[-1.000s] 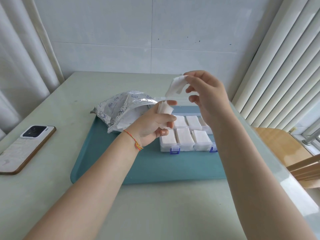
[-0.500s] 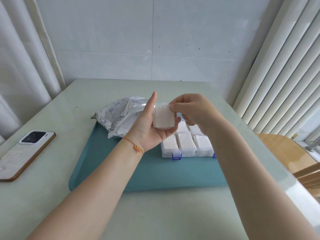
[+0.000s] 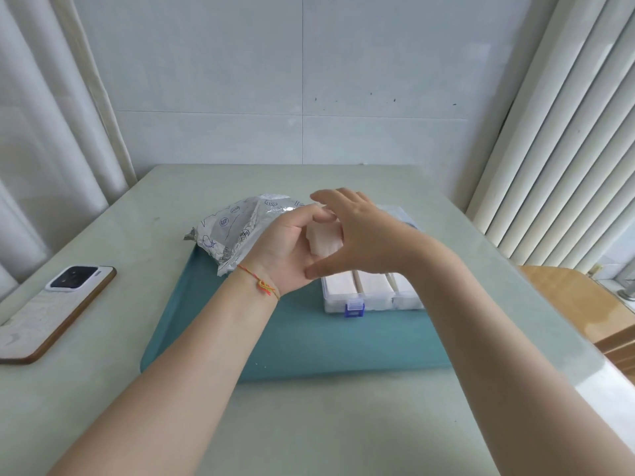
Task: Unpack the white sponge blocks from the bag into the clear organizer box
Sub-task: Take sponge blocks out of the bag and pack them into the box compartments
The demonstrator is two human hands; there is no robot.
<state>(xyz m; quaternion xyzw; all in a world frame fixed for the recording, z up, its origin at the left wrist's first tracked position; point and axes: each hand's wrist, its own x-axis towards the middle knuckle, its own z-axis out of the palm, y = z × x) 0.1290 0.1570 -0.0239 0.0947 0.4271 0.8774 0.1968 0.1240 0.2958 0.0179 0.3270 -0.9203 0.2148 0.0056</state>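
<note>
Right now I see both hands raised together just above centre of the frame, over the far part of the teal tray (image 3: pixel 302 341). My left hand (image 3: pixel 285 250) is turned palm toward the right, fingers curled around a white sponge block (image 3: pixel 324 240), its thumb reaching up toward the top of the block. A red and orange string bracelet (image 3: pixel 263 286) sits on that wrist. My right hand (image 3: pixel 360 235) comes in from the right with its back to the camera, fingers spread and bent over the top of the same block, thumb pointing left beneath it; I cannot tell whether those fingers actually press the sponge or only hover against it.

Directly below the hands, the clear organizer box (image 3: pixel 374 298) rests on the tray, its near compartments already filled with white blocks and a blue latch (image 3: pixel 354 309) on its front wall. Its far part is hidden behind my right wrist. The silver printed bag (image 3: pixel 237 228) lies crumpled at the tray's upper left corner, just behind my left hand.

A phone (image 3: pixel 51 310) lies face down at the left edge of the frame, well apart from the tray. The table's (image 3: pixel 326 424) right edge runs close beside the tray, with a wooden chair (image 3: pixel 570 304) beyond it. Bare tabletop stretches across the lower frame between my forearms.
</note>
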